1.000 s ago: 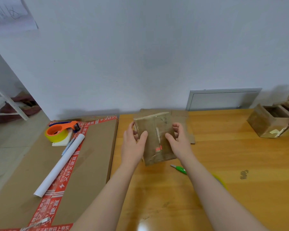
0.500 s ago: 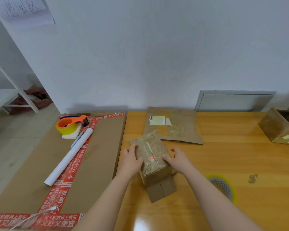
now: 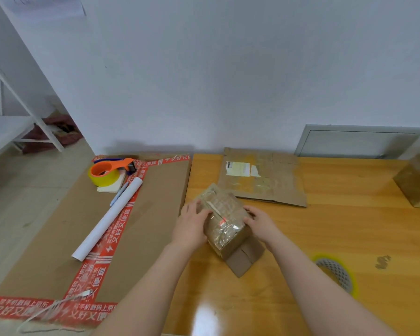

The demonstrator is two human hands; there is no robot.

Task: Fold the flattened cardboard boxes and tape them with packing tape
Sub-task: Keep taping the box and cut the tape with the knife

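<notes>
Left hand (image 3: 190, 226) & right hand (image 3: 261, 223) hold box (image 3: 224, 215) btwn them, on table (image 3: 337, 229)

Bright, even light. One white glare patch lies on the wooden table (image 3: 349, 238) at 6 o'clock. Lines bend near 9 o'clock; the 7 o'clock corner is blurred.

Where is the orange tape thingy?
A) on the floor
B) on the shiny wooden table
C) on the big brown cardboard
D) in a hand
C: the orange tape dispenser sits on the big cardboard sheet, while the left hand and right hand hold the small box.
</notes>
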